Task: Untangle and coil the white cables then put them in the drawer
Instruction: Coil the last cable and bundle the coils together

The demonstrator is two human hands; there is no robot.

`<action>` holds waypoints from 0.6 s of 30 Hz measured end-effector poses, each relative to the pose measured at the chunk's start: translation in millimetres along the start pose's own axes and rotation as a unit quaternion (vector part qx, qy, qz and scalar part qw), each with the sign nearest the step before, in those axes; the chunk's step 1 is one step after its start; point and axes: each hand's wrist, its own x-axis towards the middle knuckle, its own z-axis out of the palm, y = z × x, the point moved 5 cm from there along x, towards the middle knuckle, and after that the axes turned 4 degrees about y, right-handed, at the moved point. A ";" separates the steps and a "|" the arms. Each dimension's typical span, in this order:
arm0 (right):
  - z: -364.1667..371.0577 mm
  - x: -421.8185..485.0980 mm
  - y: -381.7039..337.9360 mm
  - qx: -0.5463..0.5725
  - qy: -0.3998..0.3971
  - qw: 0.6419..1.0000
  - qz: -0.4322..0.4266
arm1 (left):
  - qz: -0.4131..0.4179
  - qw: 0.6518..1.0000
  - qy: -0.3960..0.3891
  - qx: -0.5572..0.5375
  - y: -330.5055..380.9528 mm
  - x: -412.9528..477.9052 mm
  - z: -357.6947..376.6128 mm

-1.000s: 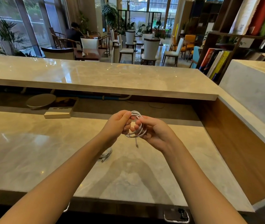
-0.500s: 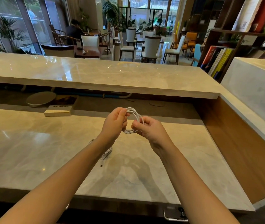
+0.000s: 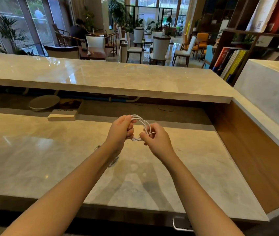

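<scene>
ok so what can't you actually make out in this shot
Head view throughout.
Under the left forearm: most of the second cable, so its tangle is unreadable.
Inside the left hand and right hand: parts of the coiled cable, so loop count is unclear.
Behind the counter edge and right forearm: most of the drawer handle, and whatever it is fixed to.
Too small: the book cover text.

Open worktop [image 3: 33,159] stretches toward its left edge; a loose white cable [image 3: 114,162] lies near the middle. A raised ledge [image 3: 101,79] overhangs the far edge, above a book [image 3: 62,115] and round dish [image 3: 44,103]; a wooden panel [image 3: 254,159] walls the right edge.
</scene>
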 end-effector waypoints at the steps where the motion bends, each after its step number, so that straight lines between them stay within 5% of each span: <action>1: -1.3 -0.5 0.9 -0.007 0.023 1.000 -0.002 | -0.009 1.000 0.006 -0.006 -0.6 0.1 -0.1; 8: -21.6 -7.7 -10.5 -0.144 0.077 0.980 -0.112 | 0.007 0.998 0.010 0.054 1.1 4.7 -9.6; 11: -38.7 0.3 -9.4 -0.002 0.004 0.998 -0.063 | -0.043 0.994 -0.084 0.053 1.8 6.0 -13.7; 14: -45.4 2.3 -8.0 0.220 -0.087 0.970 0.058 | -0.074 0.980 -0.164 0.091 6.0 3.3 -18.9; 18: -48.3 5.2 -3.2 0.144 -0.087 0.983 0.068 | -0.091 0.967 -0.191 0.145 5.4 2.3 -21.2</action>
